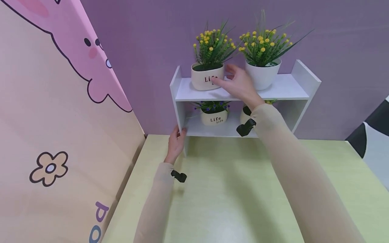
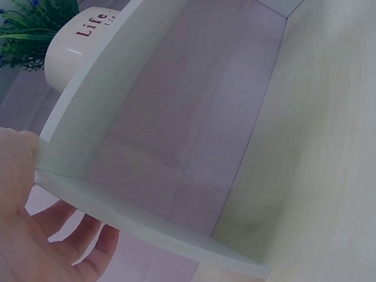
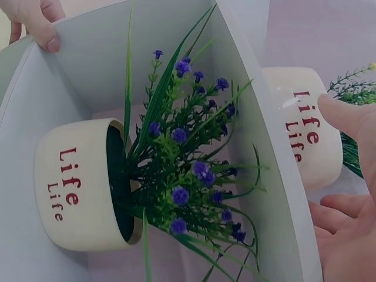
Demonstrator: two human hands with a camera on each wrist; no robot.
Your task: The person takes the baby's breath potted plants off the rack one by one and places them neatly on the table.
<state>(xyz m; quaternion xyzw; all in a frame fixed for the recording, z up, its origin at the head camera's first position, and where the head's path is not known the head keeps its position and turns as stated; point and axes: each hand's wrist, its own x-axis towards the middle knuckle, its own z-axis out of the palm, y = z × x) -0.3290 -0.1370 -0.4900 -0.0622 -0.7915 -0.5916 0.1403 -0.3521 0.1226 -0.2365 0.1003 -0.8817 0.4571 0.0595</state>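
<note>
In the head view, we see the right hand [image 1: 240, 84] over the upper tier [image 1: 186, 92] of a white shelf [image 1: 307, 79]. Just to that hand's left stands an oval pot [image 1: 202, 81] with yellow flowers, the thumb over its lettering. A round pot [image 1: 263, 77], also yellow-flowered, stands just to the same hand's right. Lower down, the left hand [image 1: 175, 143] is at the shelf's left end; to its right, on the lower tier [image 1: 194, 130], we see a purple-flowered pot [image 1: 214, 118].

In the left wrist view, we find the left hand clamped on the shelf's side panel [image 2: 147, 229], its fingers curled along the outside.

In the right wrist view, we see the right thumb against the oval pot's front and the fingers bent just beside its end, thumb and fingers well apart. Whether they grip it, we cannot tell.

We take the step in hand to be setting or adjusting the oval pot while the left hand steadies the shelf. The next move, we judge, calls for light fingers that stay clear of the round pot, with the shelf kept steady.
</note>
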